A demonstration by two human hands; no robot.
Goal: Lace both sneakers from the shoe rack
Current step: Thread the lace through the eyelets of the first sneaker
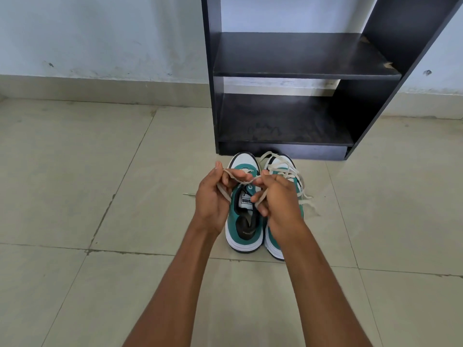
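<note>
Two bare forearms reach out over smooth, pale floor tiles (75,196) with gritty grout lines. The left hand (213,199) and right hand (278,201) each curl their fingers closed around a flat, cream woven lace (241,182) stretched between them above the left sneaker (244,221). Touching beside it stands the right sneaker (288,171), loose laces heaped on top. Both are teal with thick white ribbed soles. Just beyond stands the matte black shoe rack (300,71), its board shelves chipped at the edges.
</note>
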